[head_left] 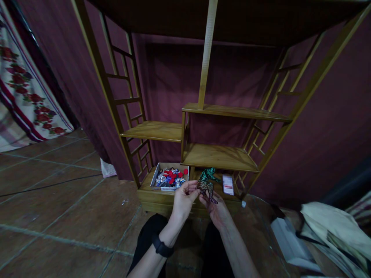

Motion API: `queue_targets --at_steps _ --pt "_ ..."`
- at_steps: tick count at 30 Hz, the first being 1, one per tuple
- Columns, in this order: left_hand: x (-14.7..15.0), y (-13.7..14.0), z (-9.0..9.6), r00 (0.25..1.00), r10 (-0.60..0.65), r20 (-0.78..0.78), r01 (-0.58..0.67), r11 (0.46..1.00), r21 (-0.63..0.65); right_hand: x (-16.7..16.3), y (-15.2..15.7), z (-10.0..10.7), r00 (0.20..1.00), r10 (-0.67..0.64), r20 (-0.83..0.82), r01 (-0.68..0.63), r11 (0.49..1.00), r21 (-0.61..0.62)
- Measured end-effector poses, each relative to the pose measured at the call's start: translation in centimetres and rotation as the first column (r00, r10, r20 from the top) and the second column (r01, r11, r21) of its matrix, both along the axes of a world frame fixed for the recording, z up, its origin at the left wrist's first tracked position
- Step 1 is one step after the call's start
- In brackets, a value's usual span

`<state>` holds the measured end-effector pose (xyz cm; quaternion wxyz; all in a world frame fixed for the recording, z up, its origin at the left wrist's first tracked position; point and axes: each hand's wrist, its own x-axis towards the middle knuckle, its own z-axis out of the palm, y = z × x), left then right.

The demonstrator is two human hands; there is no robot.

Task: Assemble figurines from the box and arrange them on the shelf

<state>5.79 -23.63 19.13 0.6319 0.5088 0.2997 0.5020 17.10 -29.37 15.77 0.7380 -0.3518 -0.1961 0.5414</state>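
Observation:
A shiny figurine (206, 182), green at the top and brown to purple lower down, is held up between both hands in front of the lowest shelf. My left hand (185, 196) grips its left side between thumb and fingers, with a dark band on that wrist. Under its lower part, my right hand (215, 208) holds it with the fingers curled around the base. Just left of my left hand, a shallow white box (165, 189) stands on the bottom board, full of small red, white and blue pieces. A pale card or packet (228, 185) is to the right of the figurine.
A wooden open shelf unit (220, 156) fills the middle, with boards at several heights. A purple curtain (84, 116) hangs at the left. On the tiled floor at the right lie a white box (292, 243) and a pale bag (333, 224).

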Motion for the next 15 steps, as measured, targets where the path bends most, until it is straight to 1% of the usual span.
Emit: queue_targets --at_steps 4,6,8,11,13,15 --pt "0.0 0.4 -0.2 1.0 -0.022 -0.012 0.022 1.0 -0.015 -0.3 0.0 0.6 0.998 -0.052 0.026 0.052 0.999 0.013" --pt "-0.1 0.6 -0.3 0.999 -0.04 -0.019 0.039 0.999 -0.015 -0.4 -0.1 0.9 0.994 -0.082 0.074 0.08 0.996 0.025" --pt "-0.2 0.7 -0.3 0.999 -0.025 -0.024 0.025 0.999 -0.027 -0.4 -0.1 1.2 0.983 -0.123 0.136 0.12 0.992 0.032" --pt "-0.6 0.6 0.3 1.0 0.028 0.015 -0.026 0.992 -0.123 -0.3 0.0 1.3 0.941 -0.213 0.261 0.208 0.977 0.045" --pt "-0.9 0.4 0.9 0.997 0.021 0.077 -0.005 0.978 -0.208 -0.1 0.1 1.3 0.898 -0.268 0.349 0.265 0.962 0.058" --pt "-1.1 0.1 1.6 0.993 -0.012 0.12 0.042 0.969 -0.243 0.0 0.2 1.2 0.855 -0.309 0.417 0.308 0.949 0.07"
